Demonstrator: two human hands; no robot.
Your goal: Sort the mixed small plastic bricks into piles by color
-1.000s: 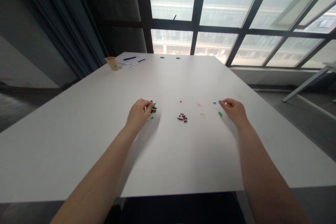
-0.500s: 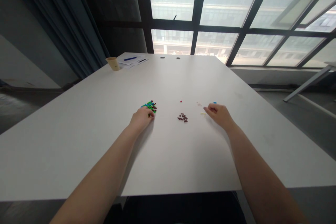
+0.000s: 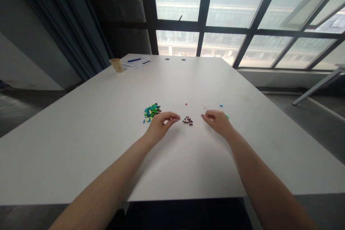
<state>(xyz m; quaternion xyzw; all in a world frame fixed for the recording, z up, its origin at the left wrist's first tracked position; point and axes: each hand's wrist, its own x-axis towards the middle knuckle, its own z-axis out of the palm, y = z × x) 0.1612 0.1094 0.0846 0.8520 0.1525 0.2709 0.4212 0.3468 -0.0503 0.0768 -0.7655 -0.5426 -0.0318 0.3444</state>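
My left hand (image 3: 161,124) is pinched just left of a small group of dark brown toy bricks (image 3: 188,120). What sits between its fingertips, if anything, is too small to make out. Behind that hand lies a mixed pile of tiny green, blue, brown and cream bricks (image 3: 151,112), partly covered by it. Right of the brown group, my right hand (image 3: 217,120) is held low with thumb and forefinger together, and I cannot see whether they grip anything. A green brick (image 3: 227,117) peeks out past its knuckles. Beyond it lies a blue brick (image 3: 221,105).
A single red brick (image 3: 186,104) and a few pale pink pieces (image 3: 205,106) lie farther back on the white table (image 3: 172,172). At the far left stand a paper cup (image 3: 116,65) and papers with a blue pen (image 3: 134,60). Windows rise behind the table.
My left hand has moved right, from the mixed pile to beside the brown bricks. My right hand has shifted slightly left and nearer, uncovering a green brick and hiding the yellowish pieces.
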